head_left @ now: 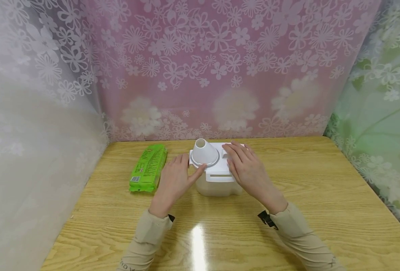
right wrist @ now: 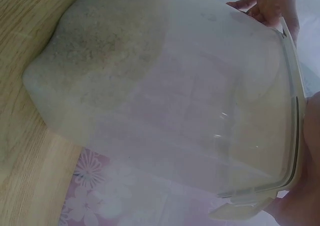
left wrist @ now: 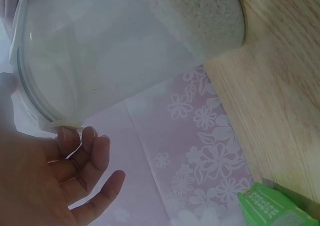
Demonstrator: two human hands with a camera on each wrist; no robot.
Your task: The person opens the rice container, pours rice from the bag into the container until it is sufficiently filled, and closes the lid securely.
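A translucent storage container (head_left: 216, 188) stands on the table, partly filled with white rice-like grains (right wrist: 107, 48). Its white lid (head_left: 220, 165) carries a cone-shaped spout cup (head_left: 204, 151) on the left. At the lid's left edge, my left hand (head_left: 176, 175) has its thumb on the front rim, while curled fingertips touch a side clip (left wrist: 62, 125). My right hand (head_left: 248, 169) rests over the right end of the lid, fingers lying across the top. A front clip (head_left: 220, 177) juts outward, and another clip (right wrist: 245, 211) stands out in the right wrist view.
A bright green packet (head_left: 148, 168) lies on the wooden table (head_left: 308, 195), left of the container and near my left hand. Floral curtains (head_left: 203, 67) hang behind the table and on both sides.
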